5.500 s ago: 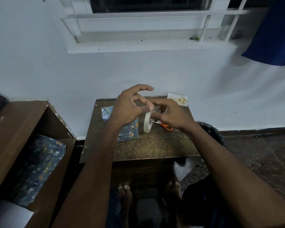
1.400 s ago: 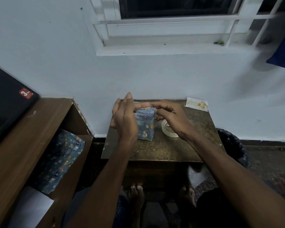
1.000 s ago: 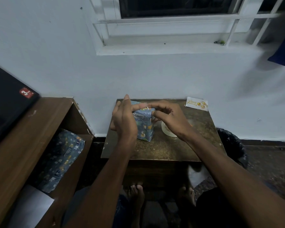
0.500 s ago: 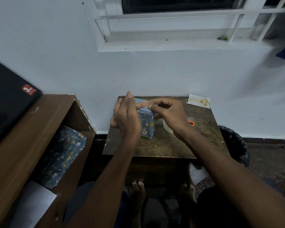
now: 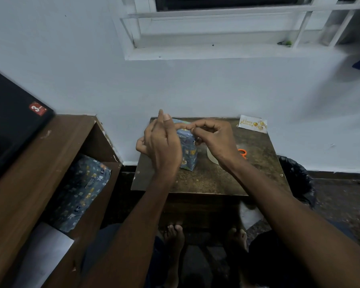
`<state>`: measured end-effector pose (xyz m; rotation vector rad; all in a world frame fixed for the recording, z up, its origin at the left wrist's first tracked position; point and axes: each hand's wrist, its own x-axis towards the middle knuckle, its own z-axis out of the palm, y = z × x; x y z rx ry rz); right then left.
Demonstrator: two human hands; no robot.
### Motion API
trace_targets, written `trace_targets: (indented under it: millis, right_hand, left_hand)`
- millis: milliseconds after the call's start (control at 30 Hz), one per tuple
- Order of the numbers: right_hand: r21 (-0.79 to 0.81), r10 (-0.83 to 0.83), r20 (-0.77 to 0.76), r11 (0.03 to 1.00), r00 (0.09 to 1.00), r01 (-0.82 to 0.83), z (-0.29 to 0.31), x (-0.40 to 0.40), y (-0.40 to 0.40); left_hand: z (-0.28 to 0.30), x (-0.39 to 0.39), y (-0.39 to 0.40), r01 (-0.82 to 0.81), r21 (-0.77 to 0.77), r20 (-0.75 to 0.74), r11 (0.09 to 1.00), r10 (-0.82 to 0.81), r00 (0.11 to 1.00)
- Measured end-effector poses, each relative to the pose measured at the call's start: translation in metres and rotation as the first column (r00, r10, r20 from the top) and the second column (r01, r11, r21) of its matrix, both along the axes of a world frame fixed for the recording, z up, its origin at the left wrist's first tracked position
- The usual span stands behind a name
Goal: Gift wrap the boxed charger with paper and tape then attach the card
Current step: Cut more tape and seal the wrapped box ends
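While a small wrapped box [image 5: 188, 151], covered in blue patterned paper, stands upright on a small brown table [image 5: 212, 179], it is held from both sides. The left hand [image 5: 161, 145] is laid against the box's left side, fingers straight and pointing upward. The right hand [image 5: 214, 138] is curled over the box's top edge, where the paper is pinched by its fingertips [image 5: 190, 128]. A tape roll [image 5: 211, 156] lies just right of the box, partly hidden by the right wrist, with orange scissors [image 5: 243, 153] beside it. A birthday card [image 5: 253, 123] rests at the table's far right corner.
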<state>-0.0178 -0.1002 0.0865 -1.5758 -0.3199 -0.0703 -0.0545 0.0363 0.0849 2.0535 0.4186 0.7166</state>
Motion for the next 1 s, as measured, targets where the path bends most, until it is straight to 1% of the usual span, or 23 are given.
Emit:
trace_targets:
  millis: [33, 100, 233, 300, 333, 400, 467, 533, 567, 633, 667, 767, 800, 867, 933, 1000]
  right_hand:
    - [-0.009, -0.008, 0.002, 1.0, 1.0, 0.008, -0.001, 0.001, 0.0]
    - [-0.055, -0.021, 0.031, 0.998, 0.999, 0.023, -0.004, 0.004, -0.001]
    - [-0.265, -0.004, 0.162, 0.963, 0.987, 0.047, -0.01, 0.005, -0.001]
    - [-0.325, 0.031, 0.222, 0.945, 0.975, 0.044, -0.007, 0.003, -0.005]
    - [-0.338, 0.044, 0.268, 0.94, 0.962, 0.051, -0.006, 0.001, -0.006]
    - [-0.283, 0.041, 0.336, 0.957, 0.941, 0.06, -0.002, -0.001, -0.011]
    - [-0.163, -0.005, 0.31, 0.985, 0.951, 0.059, 0.001, 0.0, -0.014]
    - [-0.079, 0.026, 0.198, 0.997, 0.98, -0.01, 0.001, 0.001, -0.016]
    - [-0.069, 0.064, 0.137, 0.996, 0.988, -0.055, 0.001, 0.001, -0.016]
    - [-0.088, 0.123, 0.049, 0.989, 0.991, -0.118, -0.003, 0.002, -0.016]
    - [-0.117, 0.121, 0.031, 0.986, 0.992, -0.116, -0.003, 0.001, -0.014]
    - [-0.192, 0.074, 0.066, 0.98, 0.995, -0.06, -0.004, -0.002, -0.009]
    - [-0.202, 0.054, 0.092, 0.979, 0.994, -0.034, -0.004, -0.004, -0.007]
    - [-0.227, 0.014, 0.157, 0.974, 0.987, 0.023, -0.005, -0.009, -0.004]
    - [-0.262, 0.011, 0.213, 0.964, 0.977, 0.046, -0.007, -0.011, -0.001]
    - [-0.291, 0.032, 0.231, 0.956, 0.972, 0.038, -0.007, -0.012, -0.001]
  left_hand:
    - [0.0, -0.001, 0.0, -0.012, 0.035, -0.005, 0.999, 0.013, 1.0]
    - [-0.001, 0.0, 0.002, -0.029, 0.053, 0.002, 0.998, 0.029, 1.0]
    - [-0.002, 0.004, 0.01, 0.014, 0.038, 0.022, 0.999, -0.015, 1.0]
    - [-0.004, 0.008, 0.012, 0.032, 0.066, 0.005, 0.997, -0.032, 0.999]
    - [-0.005, 0.01, 0.013, 0.052, 0.076, -0.006, 0.996, -0.051, 0.999]
    - [-0.008, 0.012, 0.012, 0.1, 0.07, -0.022, 0.993, -0.098, 0.995]
    - [-0.009, 0.013, 0.012, 0.148, 0.046, -0.028, 0.988, -0.147, 0.989]
    - [-0.006, 0.015, 0.014, 0.188, -0.005, -0.025, 0.982, -0.188, 0.982]
    - [-0.003, 0.016, 0.015, 0.215, -0.049, -0.02, 0.975, -0.216, 0.976]
    - [0.003, 0.016, 0.015, 0.257, -0.146, 0.002, 0.955, -0.26, 0.966]
    - [0.005, 0.016, 0.016, 0.269, -0.191, 0.019, 0.944, -0.27, 0.963]
    - [0.006, 0.021, 0.02, 0.248, -0.273, 0.054, 0.929, -0.243, 0.969]
    - [0.007, 0.023, 0.021, 0.237, -0.253, 0.07, 0.938, -0.227, 0.971]
    - [0.013, 0.022, 0.02, 0.243, -0.143, 0.14, 0.959, -0.224, 0.965]
    - [0.021, 0.022, 0.017, 0.309, -0.045, 0.223, 0.95, -0.292, 0.93]
    - [0.029, 0.025, 0.012, 0.394, 0.056, 0.265, 0.918, -0.394, 0.88]
